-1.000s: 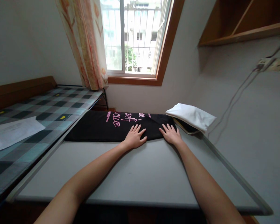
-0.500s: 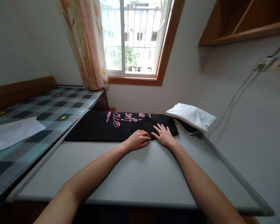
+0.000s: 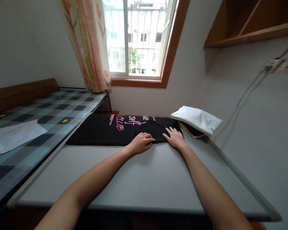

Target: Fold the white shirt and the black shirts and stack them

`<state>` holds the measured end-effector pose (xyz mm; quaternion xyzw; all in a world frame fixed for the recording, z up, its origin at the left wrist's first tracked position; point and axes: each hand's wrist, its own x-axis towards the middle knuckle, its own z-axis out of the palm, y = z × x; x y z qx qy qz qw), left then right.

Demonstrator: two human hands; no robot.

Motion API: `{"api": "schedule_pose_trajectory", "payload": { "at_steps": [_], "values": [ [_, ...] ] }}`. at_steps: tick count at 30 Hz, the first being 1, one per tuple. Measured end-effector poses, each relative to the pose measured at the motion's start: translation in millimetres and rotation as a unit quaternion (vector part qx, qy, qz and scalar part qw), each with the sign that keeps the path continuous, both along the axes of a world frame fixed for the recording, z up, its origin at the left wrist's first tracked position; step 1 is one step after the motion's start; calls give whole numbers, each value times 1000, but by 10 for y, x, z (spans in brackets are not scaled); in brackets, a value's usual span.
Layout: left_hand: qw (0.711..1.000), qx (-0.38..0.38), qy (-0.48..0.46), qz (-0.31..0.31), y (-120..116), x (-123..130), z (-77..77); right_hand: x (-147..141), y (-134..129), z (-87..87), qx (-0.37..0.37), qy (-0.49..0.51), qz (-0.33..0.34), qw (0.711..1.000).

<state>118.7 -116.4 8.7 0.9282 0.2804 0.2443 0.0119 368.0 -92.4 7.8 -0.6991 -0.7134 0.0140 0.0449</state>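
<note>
A black T-shirt (image 3: pixel 96 131) with pink lettering lies folded into a long strip across the far part of the white table (image 3: pixel 134 179). My left hand (image 3: pixel 142 142) rests on the shirt's near edge, right of its middle, with the fingers lying flat and slightly bent. Farther right, my right hand (image 3: pixel 174 137) lies with spread fingers on the shirt's right end. Beneath and between the hands, a folded-over flap of black cloth shows. Neither hand grips the fabric visibly.
Folded white cloth (image 3: pixel 196 118) sits on darker folded cloth at the table's back right corner. Left of the table stands a bed with a checked mattress (image 3: pixel 50 108) and papers (image 3: pixel 21 135) on it. A wooden shelf (image 3: pixel 252 36) hangs at upper right; cables (image 3: pixel 240 102) run down the wall.
My right hand has slid to the right along the shirt, widening the gap between the hands. My left hand has hardly moved, and the shirt lies as before.
</note>
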Motion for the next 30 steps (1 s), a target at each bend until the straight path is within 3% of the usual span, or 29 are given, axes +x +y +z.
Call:
{"api": "schedule_pose_trajectory", "payload": {
  "at_steps": [5,8,12,18,23,30],
  "values": [
    [999,23,8,27,1,-4,4,-70,-43,44,81,15,44,996],
    [998,35,15,46,1,-10,-7,-173,-86,110,122,85,154,977],
    [997,48,33,54,27,-23,-6,-281,-147,164,69,160,276,945],
    [990,45,131,-4,58,-73,166,-243,-173,185,29,186,284,940],
    [987,32,156,5,-30,-195,315,-241,-175,222,5,174,277,945],
    [982,31,182,50,-126,-756,338,-178,-194,318,22,157,270,950]
  ]
}}
